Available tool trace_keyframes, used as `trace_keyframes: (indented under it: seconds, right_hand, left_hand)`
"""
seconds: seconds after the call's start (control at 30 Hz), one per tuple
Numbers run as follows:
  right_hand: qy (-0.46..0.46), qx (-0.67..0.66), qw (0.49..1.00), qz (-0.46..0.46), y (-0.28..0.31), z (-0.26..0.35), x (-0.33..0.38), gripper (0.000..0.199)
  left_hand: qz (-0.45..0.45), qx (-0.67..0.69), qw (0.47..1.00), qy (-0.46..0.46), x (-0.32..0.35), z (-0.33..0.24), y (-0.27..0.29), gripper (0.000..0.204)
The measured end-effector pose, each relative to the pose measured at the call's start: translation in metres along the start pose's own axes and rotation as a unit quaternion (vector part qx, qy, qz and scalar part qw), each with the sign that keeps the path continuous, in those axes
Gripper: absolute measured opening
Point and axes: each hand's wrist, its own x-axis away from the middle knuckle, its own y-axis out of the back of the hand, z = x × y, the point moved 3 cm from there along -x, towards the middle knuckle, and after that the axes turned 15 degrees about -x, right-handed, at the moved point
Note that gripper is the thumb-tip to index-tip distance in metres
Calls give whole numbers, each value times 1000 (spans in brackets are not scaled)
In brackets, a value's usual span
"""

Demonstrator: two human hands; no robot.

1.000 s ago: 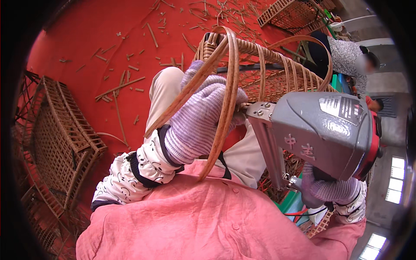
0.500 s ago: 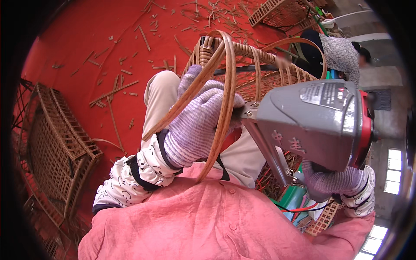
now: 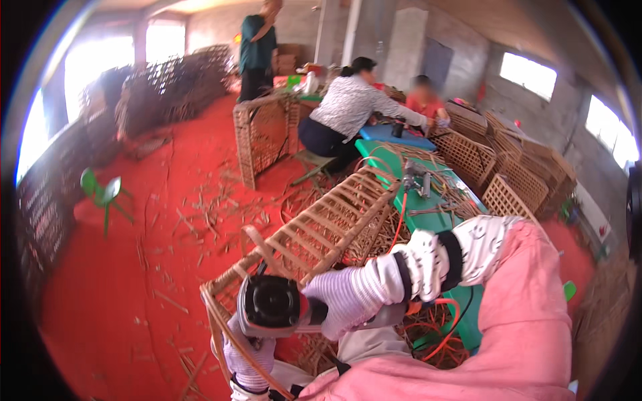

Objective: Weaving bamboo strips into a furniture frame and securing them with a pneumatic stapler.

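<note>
My right hand, in a lilac-striped knit glove, is closed round the handle of a grey nail gun with a black round end cap. The gun sits over the near end of a woven rattan basket, which slants away from my lap. Just below the gun is my left hand, gloved the same way; the gun hides its fingers. A thin bent rattan strip runs down from the basket's near corner past my left hand. The gun also hides its own nose.
A green table on the right bears rattan strips and a silver air tool with an orange hose. Beyond, a person in a patterned top leans over a blue board; two others are farther back. Rattan scraps litter the red floor.
My view has swung up to take in the room. The nail gun in my right hand has moved from the right of my lap to the basket's near end, over my left hand.
</note>
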Motion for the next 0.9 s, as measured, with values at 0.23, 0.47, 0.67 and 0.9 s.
trace_keyframes:
  seconds: [0.23, 0.47, 0.67, 0.9]
  right_hand:
    - [117, -128, 976, -130, 17, -85, 64, 32]
    - [-58, -263, 845, -463, 93, -218, 128, 52]
    - [-240, 18, 794, -559, 172, -327, 136, 46]
    - [-289, 46, 763, -576, 210, -410, 126, 58]
  left_hand:
    - [-82, -239, 924, -286, -10, -1, 1, 36]
    - [33, -283, 899, -333, -33, -5, -2, 32]
    - [34, -376, 863, -335, -29, -14, -8, 40]
    - [167, -396, 841, -330, -41, -39, -5, 32]
